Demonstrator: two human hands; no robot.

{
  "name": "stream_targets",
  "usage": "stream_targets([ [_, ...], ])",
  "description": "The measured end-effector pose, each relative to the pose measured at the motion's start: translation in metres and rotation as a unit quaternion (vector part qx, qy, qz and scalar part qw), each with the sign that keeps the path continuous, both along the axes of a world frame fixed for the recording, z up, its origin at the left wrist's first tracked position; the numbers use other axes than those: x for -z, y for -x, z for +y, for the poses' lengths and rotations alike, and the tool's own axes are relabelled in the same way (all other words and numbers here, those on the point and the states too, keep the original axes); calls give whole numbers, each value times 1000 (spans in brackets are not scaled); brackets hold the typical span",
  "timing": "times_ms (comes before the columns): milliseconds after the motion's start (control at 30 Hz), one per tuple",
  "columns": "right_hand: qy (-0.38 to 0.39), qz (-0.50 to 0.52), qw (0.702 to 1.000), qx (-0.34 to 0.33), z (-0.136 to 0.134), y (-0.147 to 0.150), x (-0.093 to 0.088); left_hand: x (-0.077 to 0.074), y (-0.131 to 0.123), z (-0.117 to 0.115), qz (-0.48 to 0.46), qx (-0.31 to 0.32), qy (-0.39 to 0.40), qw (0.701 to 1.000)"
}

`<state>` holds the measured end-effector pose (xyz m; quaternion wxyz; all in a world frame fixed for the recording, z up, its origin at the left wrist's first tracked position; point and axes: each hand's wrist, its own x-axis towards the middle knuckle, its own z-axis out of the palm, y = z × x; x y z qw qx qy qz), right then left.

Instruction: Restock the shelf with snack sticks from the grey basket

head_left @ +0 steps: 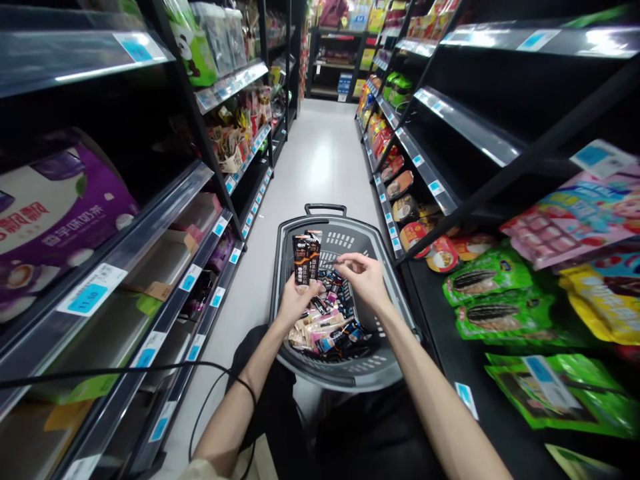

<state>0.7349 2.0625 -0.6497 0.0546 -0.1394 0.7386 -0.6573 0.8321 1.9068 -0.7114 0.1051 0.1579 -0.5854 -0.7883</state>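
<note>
The shopping basket (350,383) sits close in front of the person, in the aisle between two runs of shelving, probably because that leaves both hands free to work directly over it. Inside, loose small packets (320,327) lie in a jumble toward the near end — pale ones mostly on the near left, darker ones further up and to the right — while part of the slotted far wall shows bare. The dark sachets (306,257) stand nearly upright above the left part of the basket, at least two of them, overlapping and with printed fronts facing the person; holding them by the lower ends seems to keep them together and leaves the print uncovered. The left hand (297,300) does this holding: it is closed round the bottom of the sachets, thumb lying across toward the right. The right hand (367,280) hangs over the right part of the basket, just beside the sachets but apart from them, its fingers bent and the thumb and fingertips drawn near each other. Whether those fingertips meet, or pinch something small, I cannot tell — they are too small and blurred at that spot.
</note>
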Motion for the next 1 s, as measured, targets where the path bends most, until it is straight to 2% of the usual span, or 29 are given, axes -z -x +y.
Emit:
stream_targets([
  [67, -18, 52, 998, 36, -2, 3, 6, -1, 0, 1, -11, 3, -21, 1000],
  [167, -27, 72, 994, 76, -3, 4, 11, -3, -1, 1, -12, 23, -38, 999],
  [333, -5, 38, 997, 64, -8, -4, 13, -4, -2, 1, -3, 40, -48, 998],
  [433, 28, -31, 996, 74, -14, -11, 9, -3, -2, 0, 6, 36, -56, 998],
  [500, 84, -106, 986, 93, -17, -16, 5, -2, -2, 0, 0, 36, -60, 998],
  [600, 190, -229, 947, 120, -19, -20, -3, -2, -3, 1, -15, 42, -59, 997],
  [700, 228, -294, 920, 123, -19, -23, -8, -1, -4, 1, -18, 49, -52, 997],
  [767, 216, -295, 923, 119, -19, -28, -8, -1, -5, 1, -16, 60, -48, 997],
  [900, 137, -273, 950, 61, -23, -38, -1, 1, -5, 1, -7, 92, -29, 995],
  [1000, 109, -257, 959, 58, -28, -42, 3, 4, -3, 3, -6, 75, 10, 997],
])
